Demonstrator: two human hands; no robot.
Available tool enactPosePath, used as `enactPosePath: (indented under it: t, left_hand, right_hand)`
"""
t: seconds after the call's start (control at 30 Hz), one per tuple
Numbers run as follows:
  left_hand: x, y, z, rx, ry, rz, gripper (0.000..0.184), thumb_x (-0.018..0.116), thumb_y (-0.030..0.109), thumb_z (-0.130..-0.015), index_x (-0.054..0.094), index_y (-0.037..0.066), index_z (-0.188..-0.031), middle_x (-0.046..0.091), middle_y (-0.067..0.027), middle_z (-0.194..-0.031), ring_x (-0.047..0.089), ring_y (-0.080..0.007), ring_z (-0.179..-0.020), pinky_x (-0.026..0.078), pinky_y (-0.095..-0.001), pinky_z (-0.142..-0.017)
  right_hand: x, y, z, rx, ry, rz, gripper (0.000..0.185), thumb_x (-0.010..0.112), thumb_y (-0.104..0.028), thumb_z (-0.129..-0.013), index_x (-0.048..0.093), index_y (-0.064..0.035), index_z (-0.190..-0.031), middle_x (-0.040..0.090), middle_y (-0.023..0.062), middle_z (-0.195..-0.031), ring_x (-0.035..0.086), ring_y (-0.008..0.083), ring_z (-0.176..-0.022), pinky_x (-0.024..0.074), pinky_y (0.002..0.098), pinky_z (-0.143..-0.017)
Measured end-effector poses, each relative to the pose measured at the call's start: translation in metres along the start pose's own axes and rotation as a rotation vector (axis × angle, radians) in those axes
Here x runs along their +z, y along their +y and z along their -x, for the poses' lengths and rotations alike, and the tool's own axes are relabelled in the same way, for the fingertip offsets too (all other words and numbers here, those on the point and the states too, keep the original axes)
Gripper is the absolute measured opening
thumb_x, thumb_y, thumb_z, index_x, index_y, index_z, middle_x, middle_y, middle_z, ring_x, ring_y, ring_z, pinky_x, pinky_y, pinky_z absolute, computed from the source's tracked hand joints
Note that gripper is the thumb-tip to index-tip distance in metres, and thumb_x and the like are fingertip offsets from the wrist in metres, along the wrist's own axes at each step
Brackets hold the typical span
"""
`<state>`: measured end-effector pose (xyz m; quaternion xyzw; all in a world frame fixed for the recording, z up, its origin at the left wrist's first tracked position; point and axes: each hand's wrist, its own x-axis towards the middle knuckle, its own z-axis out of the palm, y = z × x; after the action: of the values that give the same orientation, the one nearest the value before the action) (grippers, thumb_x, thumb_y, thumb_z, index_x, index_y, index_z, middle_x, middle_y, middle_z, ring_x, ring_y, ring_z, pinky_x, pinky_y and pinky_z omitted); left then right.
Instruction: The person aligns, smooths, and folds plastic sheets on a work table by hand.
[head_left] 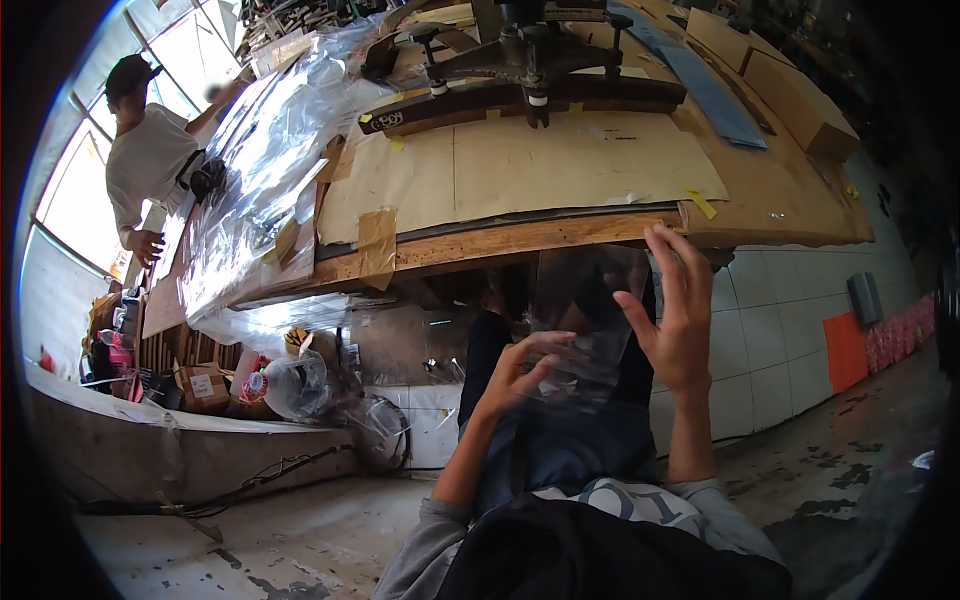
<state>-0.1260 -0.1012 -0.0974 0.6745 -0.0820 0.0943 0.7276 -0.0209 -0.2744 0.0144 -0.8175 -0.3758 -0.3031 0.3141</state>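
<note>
Plastic film (590, 365), clear and thin, shows between the left hand (522, 372), pinch untellable through blur, and the spread right hand (676, 315); step judged film handling, next move calling for a two-handed grip.

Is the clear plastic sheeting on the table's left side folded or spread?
Spread: crinkled clear plastic lies across the table.

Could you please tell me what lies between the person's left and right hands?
In the head view, what looks like clear plastic film, partly blurred, lies between the left hand and the right hand.
</note>
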Motion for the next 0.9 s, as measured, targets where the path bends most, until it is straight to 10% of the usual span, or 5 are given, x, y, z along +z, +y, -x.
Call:
enactPosePath:
  t: [0.9]
  left_hand:
    - [0.010,0.008,0.003,-0.055,0.020,-0.134,0.028,0.053,0.005,-0.091,0.054,0.000,-0.118,0.066,-0.0116,-0.108,0.064,-0.0192,-0.097,0.048,-0.0298,-0.085]
  right_hand:
    - [0.021,-0.007,0.014,-0.144,0.047,0.071,0.043,0.067,-0.007,-0.078,0.056,-0.0054,-0.120,0.055,0.0082,-0.103,0.055,0.0224,-0.093,0.0405,0.0453,-0.093]
